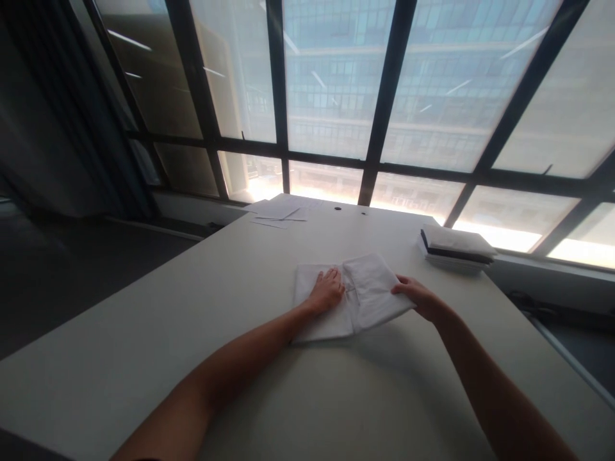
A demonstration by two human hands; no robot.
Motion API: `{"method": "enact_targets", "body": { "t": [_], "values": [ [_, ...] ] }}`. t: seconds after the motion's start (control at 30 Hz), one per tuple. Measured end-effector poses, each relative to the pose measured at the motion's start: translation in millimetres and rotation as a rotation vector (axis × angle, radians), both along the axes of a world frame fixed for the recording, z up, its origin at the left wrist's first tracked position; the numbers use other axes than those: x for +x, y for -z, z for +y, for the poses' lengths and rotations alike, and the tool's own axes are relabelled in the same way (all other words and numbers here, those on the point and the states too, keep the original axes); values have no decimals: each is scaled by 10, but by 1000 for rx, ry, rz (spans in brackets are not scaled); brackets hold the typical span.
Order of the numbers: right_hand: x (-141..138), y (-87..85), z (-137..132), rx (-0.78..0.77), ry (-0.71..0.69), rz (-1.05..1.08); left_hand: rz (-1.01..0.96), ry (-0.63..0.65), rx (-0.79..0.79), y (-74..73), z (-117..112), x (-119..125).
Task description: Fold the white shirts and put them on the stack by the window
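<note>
A folded white cloth (377,288), perhaps a garment, is in the middle of the white table (206,288). My left hand (328,290) lies flat on its left half, with the fingers stretched out over the fabric. At the right edge, my right hand (414,296) pinches the cloth between thumb and fingers. That right half is lifted and tilted above the tabletop, and a shadow falls beneath it. A crease runs between the two halves. What kind of garment it is I cannot make out.
A stack of folded white and dark cloths (456,246) sits at the table's right side. Loose white papers (278,210) lie at the far left corner. Behind the table stand large dark-framed windows (336,77), with a dark curtain (72,96) on the left.
</note>
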State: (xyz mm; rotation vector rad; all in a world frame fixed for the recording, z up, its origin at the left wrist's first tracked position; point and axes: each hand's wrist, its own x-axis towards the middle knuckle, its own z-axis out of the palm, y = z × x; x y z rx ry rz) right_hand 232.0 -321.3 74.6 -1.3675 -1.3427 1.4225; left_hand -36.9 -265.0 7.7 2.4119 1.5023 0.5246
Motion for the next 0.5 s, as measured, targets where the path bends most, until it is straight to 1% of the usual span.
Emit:
{"method": "enact_targets", "body": {
  "t": [0.1,0.17,0.23,0.3,0.4,0.47,0.5],
  "values": [
    [-164,-272,25,70,-53,-122,-237,-43,-24,-25,-1,-4],
    [-302,-436,26,96,-70,-205,-394,1,-33,-40,-23,8],
    [-449,-563,28,114,-79,-282,-573,61,-71,-48,-40,25],
    [-592,-648,39,137,-109,-326,-755,89,-160,-44,-35,36],
    [-789,-725,67,165,-183,-394,-933,85,-312,-25,10,22],
    [-915,-766,83,193,-242,-494,-1069,80,-453,-21,48,-9],
    [-979,-788,88,214,-275,-554,-1159,91,-555,-27,65,-30]
  ]
}}
